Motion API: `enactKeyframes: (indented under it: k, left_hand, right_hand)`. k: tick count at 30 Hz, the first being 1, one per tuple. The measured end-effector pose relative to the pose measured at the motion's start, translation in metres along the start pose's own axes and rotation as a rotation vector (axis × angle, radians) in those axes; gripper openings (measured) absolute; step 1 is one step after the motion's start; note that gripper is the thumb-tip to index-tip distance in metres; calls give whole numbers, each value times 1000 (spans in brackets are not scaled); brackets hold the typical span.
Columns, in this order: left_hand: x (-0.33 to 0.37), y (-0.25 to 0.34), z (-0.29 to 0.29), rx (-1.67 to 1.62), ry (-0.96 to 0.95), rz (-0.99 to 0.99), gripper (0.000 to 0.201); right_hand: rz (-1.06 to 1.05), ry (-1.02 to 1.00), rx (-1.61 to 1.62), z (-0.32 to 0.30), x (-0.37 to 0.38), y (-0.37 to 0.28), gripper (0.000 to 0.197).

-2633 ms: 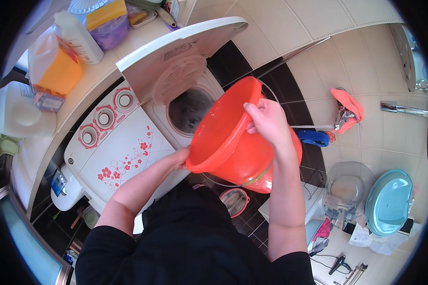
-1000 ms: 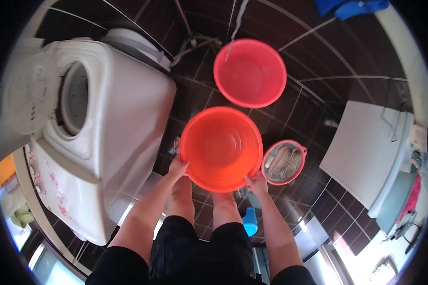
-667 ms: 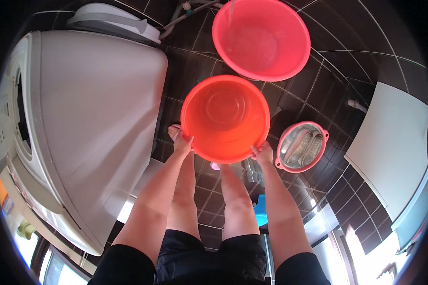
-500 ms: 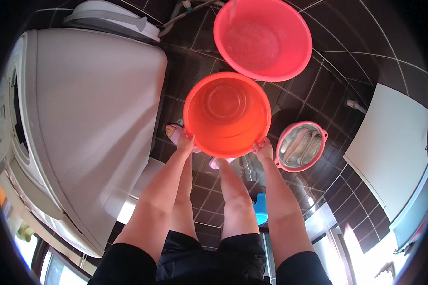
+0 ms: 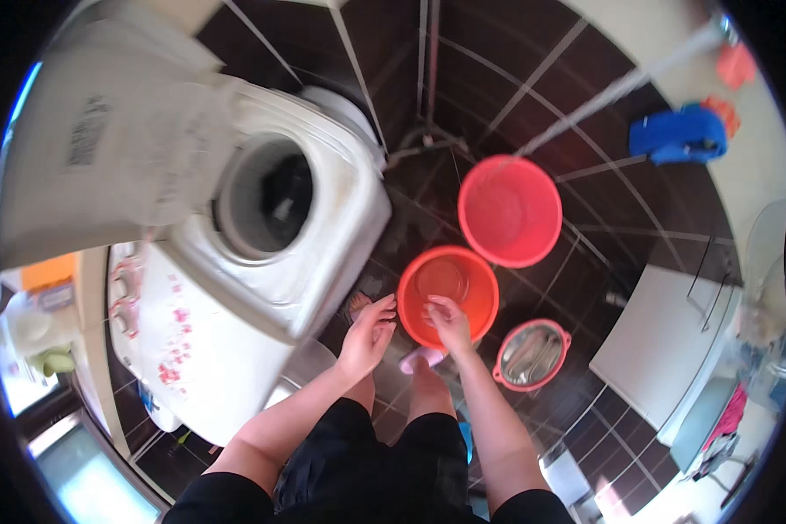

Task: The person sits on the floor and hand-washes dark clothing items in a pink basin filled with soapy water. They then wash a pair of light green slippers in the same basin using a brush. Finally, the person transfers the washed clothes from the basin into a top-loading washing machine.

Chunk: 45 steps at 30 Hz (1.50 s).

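My left hand (image 5: 367,336) is in the air just left of the orange basin (image 5: 411,325), empty, its fingers loosely bent and apart. Over the near part of that basin hangs my right hand (image 5: 448,321), also empty with bent fingers. The basin stands on the dark tiled floor, and no contents show in it. Behind it to the right is a pink basin (image 5: 508,214). A pale streak like running water (image 5: 598,100) slants down into the pink one from the upper right.
To the left stands a white washing machine (image 5: 210,349) with its lid (image 5: 105,166) raised and dark items in the tub. A pink-rimmed basin (image 5: 533,354) holding shoes sits at right. Farther right is a white panel (image 5: 651,345); a blue item (image 5: 679,135) hangs on the wall.
Both hands have let go of the orange basin's rim, which now rests lower on the floor. The view has swung left and up, bringing the machine's tub and raised lid into sight.
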<state>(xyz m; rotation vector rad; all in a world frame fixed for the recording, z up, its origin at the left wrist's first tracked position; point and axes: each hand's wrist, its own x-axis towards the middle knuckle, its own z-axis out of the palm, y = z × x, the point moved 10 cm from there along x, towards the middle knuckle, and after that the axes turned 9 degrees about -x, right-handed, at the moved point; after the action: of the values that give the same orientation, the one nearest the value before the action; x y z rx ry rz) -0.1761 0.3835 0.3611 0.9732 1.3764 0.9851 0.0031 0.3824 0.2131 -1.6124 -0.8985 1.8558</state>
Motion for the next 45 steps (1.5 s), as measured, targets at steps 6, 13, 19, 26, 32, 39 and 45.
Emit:
enactKeyframes:
  k: [6, 13, 19, 26, 32, 39, 45]
  left_hand:
    - [-67, 249, -220, 205, 668, 606, 54]
    - [-108, 398, -378, 210, 976, 855, 55]
    - [-111, 390, -350, 173, 819, 797, 41]
    - [-136, 320, -232, 458, 502, 788, 29]
    - [-116, 232, -177, 627, 215, 596, 30]
    - [-100, 174, -175, 714, 26, 507, 37]
    - [-106, 161, -322, 409, 520, 293, 38]
  right_hand:
    - [-285, -342, 41, 186, -56, -249, 26]
    - [-496, -639, -61, 353, -146, -405, 30]
    - [-676, -574, -137, 371, -193, -452, 43]
    - [-552, -386, -149, 289, -200, -375, 37]
    - [-85, -175, -395, 221, -121, -227, 39]
    - [-207, -67, -1133, 205, -86, -205, 32]
    - [-452, -208, -1151, 287, -122, -274, 22]
